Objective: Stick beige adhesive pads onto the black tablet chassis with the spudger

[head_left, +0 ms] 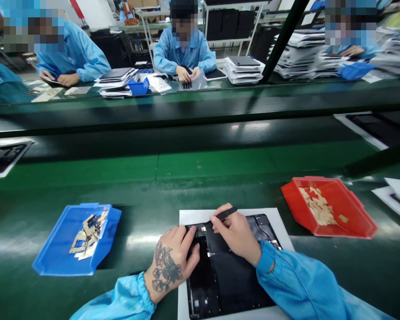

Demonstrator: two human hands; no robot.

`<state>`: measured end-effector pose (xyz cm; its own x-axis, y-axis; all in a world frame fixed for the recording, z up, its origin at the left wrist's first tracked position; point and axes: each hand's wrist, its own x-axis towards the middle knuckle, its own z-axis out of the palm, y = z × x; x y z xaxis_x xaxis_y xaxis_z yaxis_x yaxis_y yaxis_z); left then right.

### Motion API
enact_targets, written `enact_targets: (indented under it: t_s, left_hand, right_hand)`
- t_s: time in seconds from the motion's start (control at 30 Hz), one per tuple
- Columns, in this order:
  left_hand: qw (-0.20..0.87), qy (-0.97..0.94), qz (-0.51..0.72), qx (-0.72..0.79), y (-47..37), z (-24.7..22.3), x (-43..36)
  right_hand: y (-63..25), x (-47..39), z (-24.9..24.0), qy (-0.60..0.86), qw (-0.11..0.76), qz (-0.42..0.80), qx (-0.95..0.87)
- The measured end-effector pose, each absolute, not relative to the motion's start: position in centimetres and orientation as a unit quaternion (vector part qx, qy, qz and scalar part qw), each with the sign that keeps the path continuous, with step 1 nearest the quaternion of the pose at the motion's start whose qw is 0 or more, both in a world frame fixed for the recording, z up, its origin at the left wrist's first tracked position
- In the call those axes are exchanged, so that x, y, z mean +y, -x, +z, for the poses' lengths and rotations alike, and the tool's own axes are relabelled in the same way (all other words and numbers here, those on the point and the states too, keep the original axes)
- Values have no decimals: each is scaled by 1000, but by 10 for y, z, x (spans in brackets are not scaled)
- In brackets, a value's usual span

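Observation:
A black tablet-like housing (240,275) lies on a white sheet (193,216), with small parts and a cable along its upper edge. My left hand (173,255), tattooed on the back, rests at the housing's upper left corner with thumb and forefinger apart. Its fingertips touch the edge; no object shows in them. My right hand (236,233) is closed around a slim black pen-like tool (227,213). The tool's tip, partly covered by the fingers, points at the upper edge of the housing, just right of my left fingertips.
A blue bin (58,249) with small flat pieces stands left; a red bin (340,195) with beige pieces stands right. More housings on sheets (380,129) lie at both sides. Across the green bench (200,164), several people in blue work beside paper stacks (243,71).

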<state>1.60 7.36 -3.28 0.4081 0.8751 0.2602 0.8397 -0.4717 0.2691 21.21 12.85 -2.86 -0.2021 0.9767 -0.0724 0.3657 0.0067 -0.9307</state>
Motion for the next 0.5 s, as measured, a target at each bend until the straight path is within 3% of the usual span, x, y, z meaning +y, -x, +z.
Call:
enact_targets:
  t_s: [0.23, 0.5]
  left_hand:
    - [59, -836, 202, 507, -16, -29, 76]
    - [119, -841, 194, 491, -15, -28, 79]
  right_hand:
    - [-211, 124, -21, 523, 308, 366, -706]
    - [-212, 123, -20, 498, 321, 341, -730]
